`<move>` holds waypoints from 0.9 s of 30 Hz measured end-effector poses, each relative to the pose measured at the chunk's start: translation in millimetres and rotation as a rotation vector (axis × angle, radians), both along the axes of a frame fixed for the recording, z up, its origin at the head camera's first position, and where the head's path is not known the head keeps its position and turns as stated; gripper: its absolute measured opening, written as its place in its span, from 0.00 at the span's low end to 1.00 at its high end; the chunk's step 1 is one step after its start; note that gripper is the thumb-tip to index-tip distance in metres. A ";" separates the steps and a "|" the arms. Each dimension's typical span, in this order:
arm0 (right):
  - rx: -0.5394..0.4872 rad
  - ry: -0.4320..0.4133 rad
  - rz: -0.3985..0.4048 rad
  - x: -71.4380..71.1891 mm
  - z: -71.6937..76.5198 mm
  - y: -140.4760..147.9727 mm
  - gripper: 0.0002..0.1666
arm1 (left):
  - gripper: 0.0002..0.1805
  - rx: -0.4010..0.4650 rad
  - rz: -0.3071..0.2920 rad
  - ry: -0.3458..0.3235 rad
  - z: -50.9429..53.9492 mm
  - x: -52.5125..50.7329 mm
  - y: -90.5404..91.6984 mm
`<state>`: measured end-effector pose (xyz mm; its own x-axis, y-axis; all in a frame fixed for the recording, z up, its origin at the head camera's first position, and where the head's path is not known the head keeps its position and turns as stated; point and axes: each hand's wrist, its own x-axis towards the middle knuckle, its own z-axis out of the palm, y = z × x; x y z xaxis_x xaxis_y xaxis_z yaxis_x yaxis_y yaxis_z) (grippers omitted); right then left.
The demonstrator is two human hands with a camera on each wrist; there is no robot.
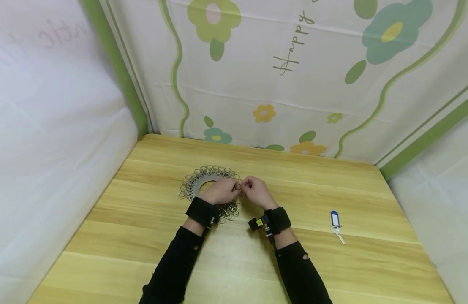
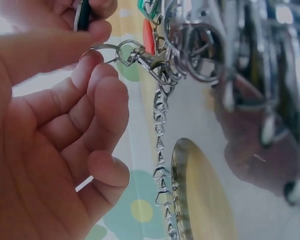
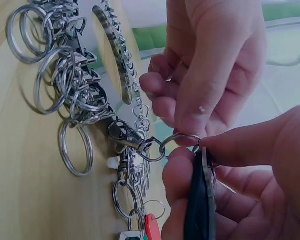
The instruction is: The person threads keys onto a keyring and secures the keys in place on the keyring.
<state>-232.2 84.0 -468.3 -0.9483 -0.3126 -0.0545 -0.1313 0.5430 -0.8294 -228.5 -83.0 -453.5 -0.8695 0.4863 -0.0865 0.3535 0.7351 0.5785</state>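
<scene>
A flat grey metal ring plate (image 1: 198,180), its edge crowded with clips and split rings, lies on the table. Over its right side, my left hand (image 1: 221,191) pinches a small split ring (image 3: 178,135) between thumb and forefinger. That ring is linked to a swivel clip (image 3: 127,137) on the plate's edge. My right hand (image 1: 257,192), fingertips nearly meeting the left's, pinches a dark flat piece (image 3: 199,195) seen edge-on at the split ring. Whether the ring passes through this piece is hidden by the fingertips.
A key (image 1: 337,233) with a blue tag (image 1: 335,218) lies on the wooden table (image 1: 158,249) at the right. Red (image 3: 152,227) and green tags hang from clips beside the hands. White patterned cloth (image 1: 226,80) walls the back and sides.
</scene>
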 end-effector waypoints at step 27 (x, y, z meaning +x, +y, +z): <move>-0.082 -0.019 0.038 0.6 4.6 4.1 0.06 | 0.12 0.021 -0.005 -0.091 1.5 1.6 0.8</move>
<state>-231.6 88.1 -463.7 -0.9349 -0.3521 -0.0453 -0.1342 0.4686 -0.8732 -226.9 -82.2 -452.0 -0.8561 0.4932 -0.1543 0.3027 0.7207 0.6237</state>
